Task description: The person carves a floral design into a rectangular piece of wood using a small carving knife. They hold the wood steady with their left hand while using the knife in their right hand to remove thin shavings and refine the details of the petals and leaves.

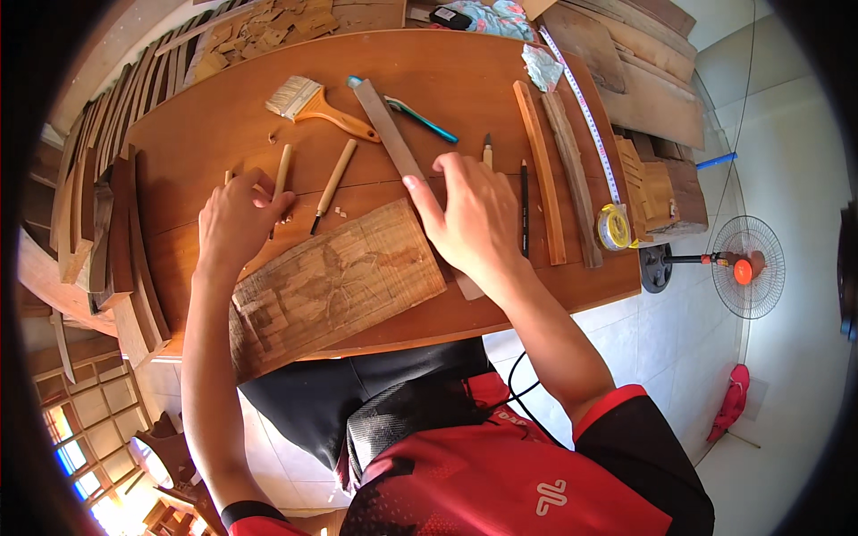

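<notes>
Board (344, 277): landmark; brown, rectangular, carved on its upper face, lying aslant in front of me at the near edge of the table (206, 134), its lower left corner past that edge.
Left hand (234, 219): mine, beyond the board's left end; fingers curled, thumb and forefinger at the first chisel. I cannot tell whether they grip it.
First chisel (282, 165): wooden handle, beyond the board, partly covered by my left hand.
Second chisel (335, 179): beyond the board, right of the first; dark tip toward the board.
Right hand (478, 210): mine, beyond the board's right end, above the flat strip; thumb and forefinger spread apart. I cannot tell whether the remaining fingers grasp anything.
Flat strip (384, 125): grey-brown wood, passing beneath my right hand, along the board's right end.
Brush (308, 105): beyond the board and both chisels, bristles to the left.
Teal tool (424, 122): slender, beyond the board, crossing behind the flat strip.
Dark pencil (525, 210): right of the board, upright to my view.
Wooden sticks (539, 170): two, side by side, right of the board and pencil.
Tape measure (614, 226): farthest right of the board on the table, blade extended away from me.
</notes>
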Demonstrator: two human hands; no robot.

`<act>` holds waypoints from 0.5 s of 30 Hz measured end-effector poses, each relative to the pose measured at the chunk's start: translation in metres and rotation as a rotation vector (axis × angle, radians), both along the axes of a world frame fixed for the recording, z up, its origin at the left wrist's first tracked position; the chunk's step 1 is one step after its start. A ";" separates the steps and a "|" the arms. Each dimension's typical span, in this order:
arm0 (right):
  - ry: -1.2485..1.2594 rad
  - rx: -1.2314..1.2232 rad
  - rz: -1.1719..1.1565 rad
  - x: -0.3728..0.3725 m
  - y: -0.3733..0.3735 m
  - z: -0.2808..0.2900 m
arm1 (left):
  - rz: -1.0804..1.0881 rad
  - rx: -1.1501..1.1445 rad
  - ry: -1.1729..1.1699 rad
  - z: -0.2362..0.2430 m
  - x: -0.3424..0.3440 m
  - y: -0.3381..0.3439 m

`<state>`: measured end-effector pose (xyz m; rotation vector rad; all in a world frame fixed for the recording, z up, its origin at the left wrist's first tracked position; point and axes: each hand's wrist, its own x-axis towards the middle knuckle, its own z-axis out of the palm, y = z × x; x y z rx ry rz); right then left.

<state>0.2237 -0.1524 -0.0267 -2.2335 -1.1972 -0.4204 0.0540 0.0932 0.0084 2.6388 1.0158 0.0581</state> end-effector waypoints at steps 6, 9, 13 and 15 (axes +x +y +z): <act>0.073 -0.105 -0.161 0.036 -0.028 0.011 | 0.010 0.086 0.163 0.008 0.007 -0.006; 0.162 -0.258 -0.222 0.048 -0.040 0.013 | -0.010 0.094 0.140 0.001 0.003 -0.003; 0.227 -0.338 -0.174 0.047 -0.037 0.015 | -0.022 0.074 0.124 -0.004 -0.002 -0.001; 0.162 -0.317 -0.119 0.047 -0.037 0.014 | -0.029 0.065 0.092 -0.007 -0.003 -0.001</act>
